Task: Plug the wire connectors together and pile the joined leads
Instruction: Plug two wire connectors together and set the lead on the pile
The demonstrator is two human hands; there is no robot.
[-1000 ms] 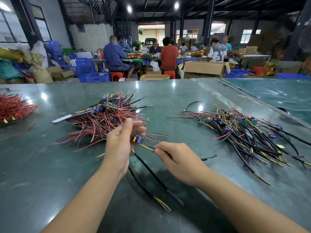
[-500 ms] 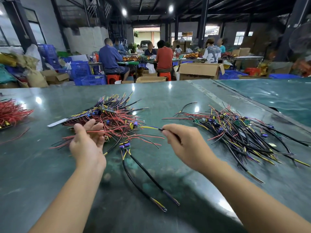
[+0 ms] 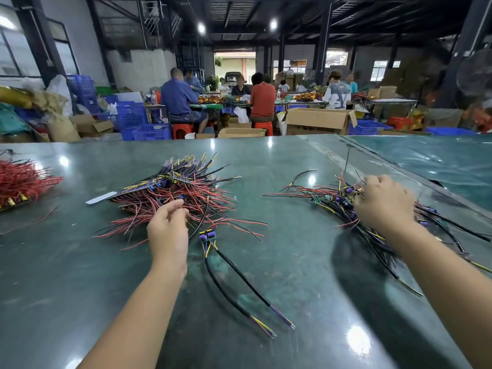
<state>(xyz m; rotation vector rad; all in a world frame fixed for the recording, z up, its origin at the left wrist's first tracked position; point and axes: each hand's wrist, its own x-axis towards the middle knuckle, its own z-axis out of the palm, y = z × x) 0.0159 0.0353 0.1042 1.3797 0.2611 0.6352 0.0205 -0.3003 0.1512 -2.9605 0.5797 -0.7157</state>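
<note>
Between curled hands (image 3: 167, 230) (image 3: 383, 203) on wire piles, joined leads (image 3: 213, 241); grips unclear.

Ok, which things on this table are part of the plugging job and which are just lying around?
Job:
left hand
right hand
red wire pile
joined leads pile
two connectors with black leads

Lying about:
red bundle
white paper strip

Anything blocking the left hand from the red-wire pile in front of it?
Nothing visible. The left hand sits at the near edge of the red-wire pile, fingertips among its strands. The two black joined leads lie to its right, clear of that path.
</note>
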